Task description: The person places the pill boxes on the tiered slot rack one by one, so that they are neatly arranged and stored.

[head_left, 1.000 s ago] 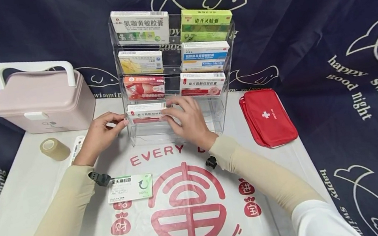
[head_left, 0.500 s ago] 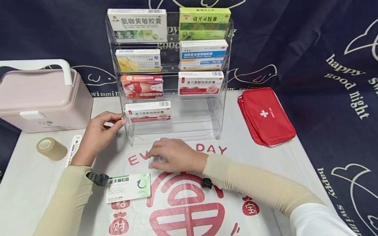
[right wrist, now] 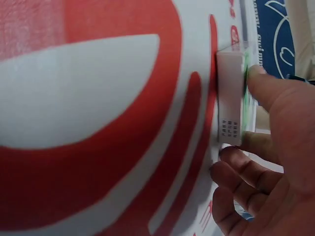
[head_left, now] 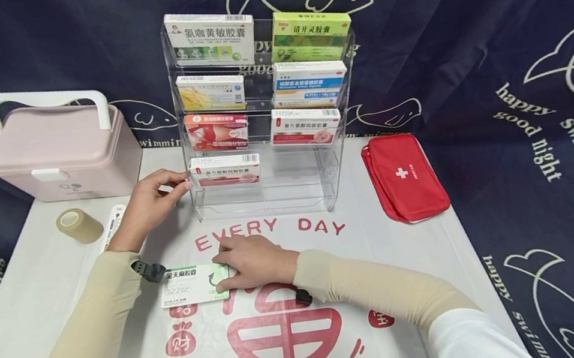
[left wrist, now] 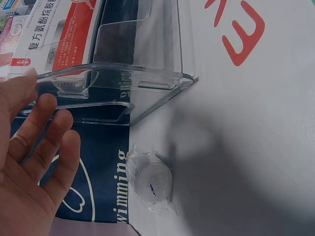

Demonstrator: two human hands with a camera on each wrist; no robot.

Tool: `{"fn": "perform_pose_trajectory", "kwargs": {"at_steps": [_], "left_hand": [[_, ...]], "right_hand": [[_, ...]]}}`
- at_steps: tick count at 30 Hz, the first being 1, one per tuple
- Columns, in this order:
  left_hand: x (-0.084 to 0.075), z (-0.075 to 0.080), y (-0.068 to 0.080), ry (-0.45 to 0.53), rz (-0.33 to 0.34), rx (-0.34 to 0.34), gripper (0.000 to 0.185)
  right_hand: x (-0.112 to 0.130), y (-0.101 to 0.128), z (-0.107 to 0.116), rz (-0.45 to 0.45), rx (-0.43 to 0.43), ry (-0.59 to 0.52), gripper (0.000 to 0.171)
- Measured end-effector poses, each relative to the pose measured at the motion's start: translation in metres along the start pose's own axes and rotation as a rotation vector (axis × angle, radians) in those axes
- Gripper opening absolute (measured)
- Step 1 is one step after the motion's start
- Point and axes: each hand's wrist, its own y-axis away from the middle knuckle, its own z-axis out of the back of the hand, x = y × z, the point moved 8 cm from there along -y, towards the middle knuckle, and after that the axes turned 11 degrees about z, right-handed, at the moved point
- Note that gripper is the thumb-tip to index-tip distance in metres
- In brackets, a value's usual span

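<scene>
My right hand is at the right end of a white and green medicine box lying on the table. Thumb and index finger pinch it; the right wrist view shows the thumb on the printed face and the index finger at its far edge. The box's white end panel faces that camera. My left hand touches the left side of a clear acrylic display rack with thumb and fingertips, its other fingers loosely bent. A white and red medicine box stands in the rack's bottom row, left side.
Several medicine boxes fill the upper tiers, including a green one. A pink case stands back left, with a tan bandage roll and a thermometer-like white packet before it. A red first-aid pouch lies right of the rack.
My right hand has let go of the white and red box in the bottom row, moved down and left, and taken hold of the green and white box. The left hand stays at the rack.
</scene>
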Motion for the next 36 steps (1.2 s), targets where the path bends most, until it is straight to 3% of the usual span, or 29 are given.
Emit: {"fn": "perform_pose_trajectory", "kwargs": {"at_steps": [7,14,20,27,36], "left_hand": [[0.0,0.0,0.0,0.003,0.002,-0.004,0.022],[-0.001,0.0,0.001,0.006,0.013,-0.007,0.022],[0.0,0.0,0.002,0.003,0.016,-0.006,0.022],[-0.002,0.001,0.002,0.004,0.002,-0.005,0.022],[-0.004,0.0,0.003,0.01,-0.007,0.007,0.022]], "right_hand": [[-0.007,0.003,0.003,-0.051,-0.027,-0.063,0.054],[-0.023,0.013,0.007,-0.124,-0.076,-0.228,0.047],[-0.033,0.021,0.016,-0.173,-0.17,-0.182,0.051],[-0.034,0.025,0.03,-0.138,-0.242,-0.059,0.048],[-0.03,0.03,0.026,-0.056,-0.275,-0.206,0.042]]}}
